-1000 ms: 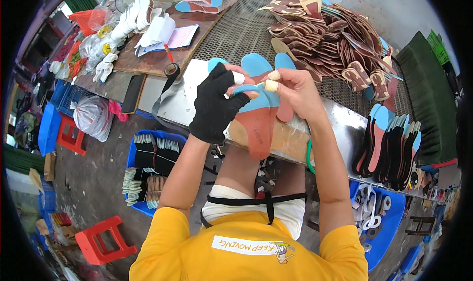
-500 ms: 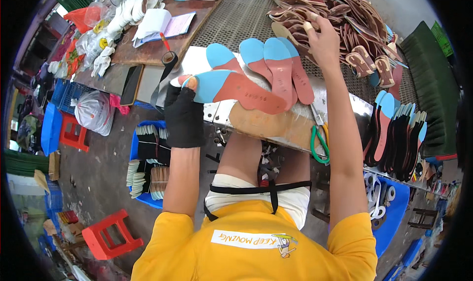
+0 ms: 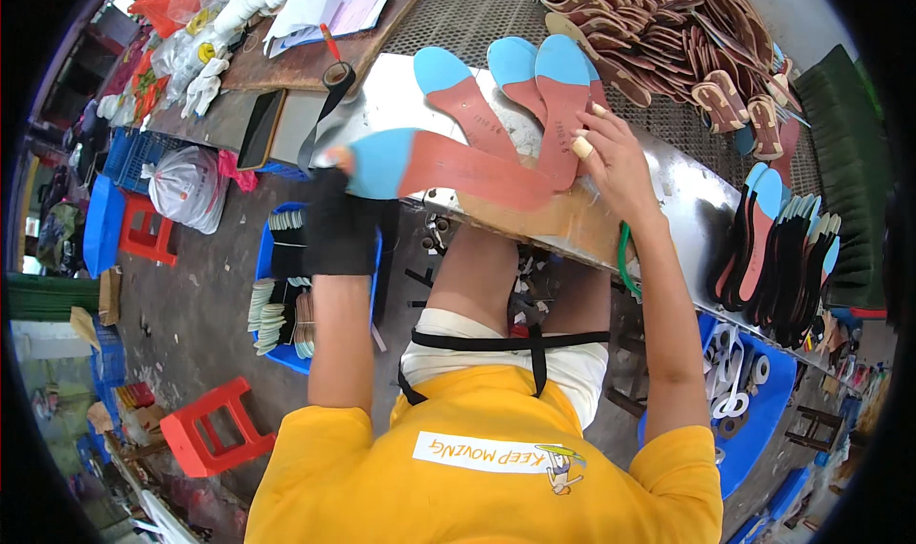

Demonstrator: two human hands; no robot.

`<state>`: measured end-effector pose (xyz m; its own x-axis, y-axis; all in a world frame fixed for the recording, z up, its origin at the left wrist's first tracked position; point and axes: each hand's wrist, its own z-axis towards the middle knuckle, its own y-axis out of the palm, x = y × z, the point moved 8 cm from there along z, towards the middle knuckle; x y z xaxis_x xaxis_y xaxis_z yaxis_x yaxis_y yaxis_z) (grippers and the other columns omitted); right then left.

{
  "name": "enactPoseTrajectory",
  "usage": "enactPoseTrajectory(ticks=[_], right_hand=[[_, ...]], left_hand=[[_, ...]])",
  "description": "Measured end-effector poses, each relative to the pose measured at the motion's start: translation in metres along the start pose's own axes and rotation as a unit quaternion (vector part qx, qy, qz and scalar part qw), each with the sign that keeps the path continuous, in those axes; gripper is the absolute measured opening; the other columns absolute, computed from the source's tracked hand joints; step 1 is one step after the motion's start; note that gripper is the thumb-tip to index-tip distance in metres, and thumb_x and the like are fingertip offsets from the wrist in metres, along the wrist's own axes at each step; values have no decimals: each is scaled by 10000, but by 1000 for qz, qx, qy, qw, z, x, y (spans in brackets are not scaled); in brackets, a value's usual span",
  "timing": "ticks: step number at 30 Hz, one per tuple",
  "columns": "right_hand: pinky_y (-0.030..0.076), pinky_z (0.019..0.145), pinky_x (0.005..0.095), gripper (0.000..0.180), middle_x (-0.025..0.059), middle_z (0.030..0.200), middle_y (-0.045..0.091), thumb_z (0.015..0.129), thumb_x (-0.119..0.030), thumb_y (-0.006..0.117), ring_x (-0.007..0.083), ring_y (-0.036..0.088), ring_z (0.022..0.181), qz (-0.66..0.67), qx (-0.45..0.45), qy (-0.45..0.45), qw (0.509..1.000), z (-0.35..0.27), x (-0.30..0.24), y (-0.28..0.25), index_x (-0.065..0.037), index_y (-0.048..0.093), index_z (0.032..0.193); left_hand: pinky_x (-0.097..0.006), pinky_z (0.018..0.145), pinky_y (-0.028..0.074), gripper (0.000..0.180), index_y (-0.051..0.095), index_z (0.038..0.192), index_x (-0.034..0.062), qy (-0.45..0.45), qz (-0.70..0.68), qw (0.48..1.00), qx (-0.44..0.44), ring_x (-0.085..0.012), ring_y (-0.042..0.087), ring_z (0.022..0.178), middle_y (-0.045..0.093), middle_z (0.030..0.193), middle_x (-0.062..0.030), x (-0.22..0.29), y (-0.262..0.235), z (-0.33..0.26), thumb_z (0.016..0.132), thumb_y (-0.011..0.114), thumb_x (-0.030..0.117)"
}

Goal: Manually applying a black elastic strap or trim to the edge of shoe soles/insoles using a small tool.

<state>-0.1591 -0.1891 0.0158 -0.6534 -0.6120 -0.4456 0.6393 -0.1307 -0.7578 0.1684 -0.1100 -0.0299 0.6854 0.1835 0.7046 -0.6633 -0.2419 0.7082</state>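
Note:
My left hand (image 3: 339,215), in a black fingerless glove, grips the blue end of an insole (image 3: 458,174). Its reddish-brown part is slightly blurred and points right, above the table's front edge. Beyond it, several similar blue-and-reddish insoles (image 3: 563,100) lie fanned out on the metal tabletop, along with a separate insole (image 3: 468,100) to their left. My right hand (image 3: 615,162), with pale tape around its fingers, reaches in beside the right edge of the fanned insoles. Its fingers are apart, and no object shows in them; whether they touch an insole I cannot tell.
A heap of brown insoles (image 3: 668,33) covers the mesh at the far right. Black-and-red insoles (image 3: 763,248) stand bundled at the right edge. Green scissor handles (image 3: 627,262) show by my right forearm. A tape roll (image 3: 336,73) and a phone (image 3: 260,129) lie left.
My right hand has come back from the brown heap toward me, to the fanned insoles. My left hand has shifted slightly left with its insole.

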Motion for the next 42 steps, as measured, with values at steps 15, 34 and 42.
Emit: enactPoseTrajectory(ticks=[15,34,42], right_hand=[[521,764,262,253,77,920,690,802,20,667,130,647,856,346,-201,183,898,-120,-93,6,46,654,1054],[507,741,249,290,91,969,696,871,-114,665,121,642,826,315,-301,317,842,-189,-57,91,11,646,1132],[463,880,327,452,115,1019,624,782,-240,739,215,596,992,422,-298,89,852,-107,-162,76,-2,607,1143]], left_hand=[[-268,744,473,122,662,952,47,-240,502,782,-281,-127,600,822,659,868,-36,-72,-105,-68,840,657,94],[-329,689,486,292,695,938,50,-348,654,605,-291,-179,621,764,671,837,-122,-95,-238,-138,791,727,300],[-313,588,463,251,675,913,15,-99,548,654,-511,-137,597,627,637,721,-106,-13,54,-113,747,771,178]])
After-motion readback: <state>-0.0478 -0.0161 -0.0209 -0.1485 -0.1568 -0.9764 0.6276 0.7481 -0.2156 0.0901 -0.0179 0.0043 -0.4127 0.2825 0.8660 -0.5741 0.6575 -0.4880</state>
